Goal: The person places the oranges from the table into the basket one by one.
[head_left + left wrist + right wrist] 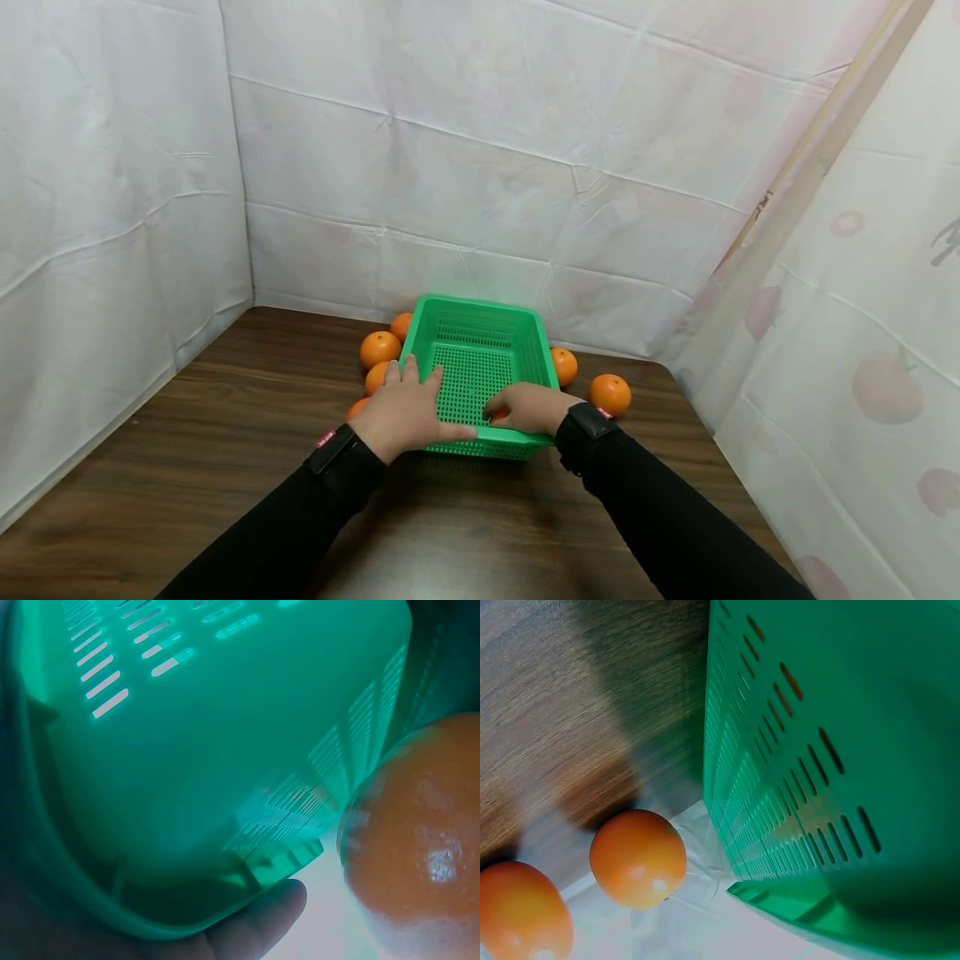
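Observation:
A green plastic basket (525,333) with slotted walls stands near the back of the table. Over its near left corner my left hand (408,412) lies with fingers spread, touching the rim. My right hand (534,406) reaches across the near right side of the basket. Its fingers curl round an orange (498,413) low inside, mostly hidden by the hand. The left wrist view has a fingertip (262,915) along the basket rim and a large orange (420,840) beside the outer wall. From the right wrist, the basket wall (787,795) fills the right half.
Several oranges (380,348) line the basket's left side. Two more, one nearer (610,394) and one against the basket (564,366), sit on its right. The brown wooden table (247,425) meets white cloth walls (465,167) at the back and both sides.

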